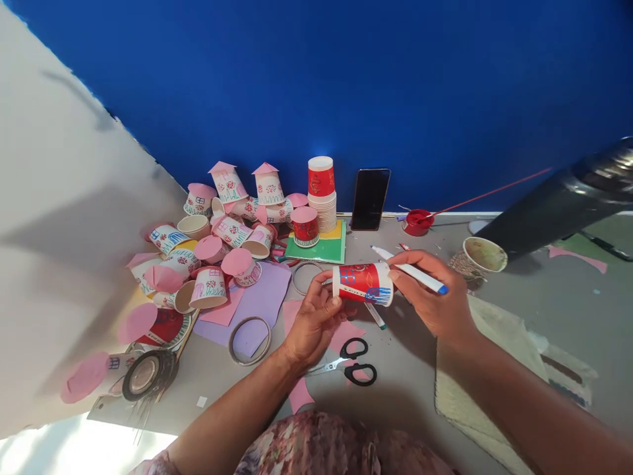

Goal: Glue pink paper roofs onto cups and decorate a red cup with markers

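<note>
A red and white paper cup point(363, 284) lies sideways in my left hand point(316, 316), whose fingers are closed around its base end. Blue pen drawings, a window and hatched strokes, cover its red side. My right hand point(435, 290) grips a white marker point(420, 274) with a blue end, and its fingertips touch the cup's rim. Below the cup, a green-tipped marker point(376, 315) rests on the table. Black-handled scissors point(359, 363) lie near my left wrist on pink paper scraps point(301, 396).
Decorated cups with pink paper roofs point(210, 285) crowd the left side. A cup stack point(321, 191), a phone point(370, 198) and a red paint pot point(418, 223) stand along the blue wall. At right are a dirty cup point(479, 256), a dark flask point(539, 204) and a cloth point(475, 382).
</note>
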Tool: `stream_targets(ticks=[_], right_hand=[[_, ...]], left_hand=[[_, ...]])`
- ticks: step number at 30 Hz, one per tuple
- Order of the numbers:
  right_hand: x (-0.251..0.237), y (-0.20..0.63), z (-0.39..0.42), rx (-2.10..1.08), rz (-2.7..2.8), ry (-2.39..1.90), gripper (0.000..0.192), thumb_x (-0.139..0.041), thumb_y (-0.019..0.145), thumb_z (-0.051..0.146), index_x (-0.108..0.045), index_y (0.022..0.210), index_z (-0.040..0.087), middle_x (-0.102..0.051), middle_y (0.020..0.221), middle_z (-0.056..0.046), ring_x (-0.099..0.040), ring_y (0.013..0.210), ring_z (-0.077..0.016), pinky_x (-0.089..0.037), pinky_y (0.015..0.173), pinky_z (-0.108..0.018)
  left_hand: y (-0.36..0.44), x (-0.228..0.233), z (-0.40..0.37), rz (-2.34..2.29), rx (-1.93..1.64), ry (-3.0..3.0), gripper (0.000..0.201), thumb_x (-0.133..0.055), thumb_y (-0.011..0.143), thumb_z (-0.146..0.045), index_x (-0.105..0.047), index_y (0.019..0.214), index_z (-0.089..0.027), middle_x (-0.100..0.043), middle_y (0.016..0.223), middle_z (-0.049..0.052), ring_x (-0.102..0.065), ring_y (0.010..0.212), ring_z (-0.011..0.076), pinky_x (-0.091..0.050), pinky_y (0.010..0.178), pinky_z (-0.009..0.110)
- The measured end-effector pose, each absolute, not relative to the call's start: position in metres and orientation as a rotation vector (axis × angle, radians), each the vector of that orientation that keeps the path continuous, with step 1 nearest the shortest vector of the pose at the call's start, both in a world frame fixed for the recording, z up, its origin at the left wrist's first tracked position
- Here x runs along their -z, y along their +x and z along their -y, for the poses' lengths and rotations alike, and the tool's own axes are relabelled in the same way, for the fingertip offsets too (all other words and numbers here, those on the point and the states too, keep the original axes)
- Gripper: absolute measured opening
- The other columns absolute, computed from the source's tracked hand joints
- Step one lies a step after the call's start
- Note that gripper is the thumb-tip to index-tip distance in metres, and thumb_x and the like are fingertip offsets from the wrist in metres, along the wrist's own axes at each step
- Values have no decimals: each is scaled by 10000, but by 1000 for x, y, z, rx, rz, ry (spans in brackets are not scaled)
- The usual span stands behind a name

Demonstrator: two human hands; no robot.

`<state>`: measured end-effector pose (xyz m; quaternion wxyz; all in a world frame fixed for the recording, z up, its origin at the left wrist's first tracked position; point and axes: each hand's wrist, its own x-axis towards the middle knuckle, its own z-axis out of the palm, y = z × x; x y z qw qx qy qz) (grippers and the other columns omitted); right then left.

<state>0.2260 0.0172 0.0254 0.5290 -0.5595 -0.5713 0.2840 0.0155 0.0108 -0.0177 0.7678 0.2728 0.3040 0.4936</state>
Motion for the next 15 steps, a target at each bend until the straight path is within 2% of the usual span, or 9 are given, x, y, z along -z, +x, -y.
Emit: stream_targets(ticks=[3, 7, 10, 13, 15], right_hand=[[-33, 232, -21, -750, 1352, -1357, 104, -741, 811, 294, -743, 878, 215, -645, 655, 32, -521, 515, -118, -397, 472, -243], [-45, 241, -24, -863, 1489, -1303, 92, -740, 780, 277, -743, 845, 212, -662, 651, 27, -541, 527, -122, -418, 482, -240], [-49, 244, -23, -992, 1624, -1236, 87, -734, 780, 276, -740, 835, 209, -663, 644, 26, -543, 534, -120, -418, 483, -230], [-47, 243, -20, -1168, 1695, -1163, 108, -740, 803, 276, -746, 878, 198, -671, 666, 26, -541, 536, -111, -413, 477, -218], [-46, 242, -17, -1224, 1693, -1147, 115, -746, 818, 279, -749, 895, 193, -686, 700, 20, -550, 550, -109, -425, 488, -216]], left_hand=[[12, 14, -13, -622, -1061, 637, 535, -911, 742, -287, -677, 1223, -262, -701, 1296, 65, -693, 1103, 230, -548, 964, 369], [5, 4, -15, -540, -934, 671, 651, -919, 701, -313, -686, 1305, -245, -621, 1488, 120, -625, 1320, 336, -519, 1090, 474], [0, 2, -16, -493, -825, 719, 793, -962, 651, -342, -673, 1386, -267, -536, 1603, 127, -506, 1478, 400, -466, 1165, 524], [-2, 8, -18, -457, -764, 796, 891, -1027, 545, -308, -701, 1372, -241, -570, 1571, 149, -418, 1560, 391, -333, 1275, 493], [-3, 13, -18, -445, -722, 832, 888, -1046, 520, -254, -718, 1346, -250, -598, 1536, 146, -446, 1545, 375, -300, 1290, 484]])
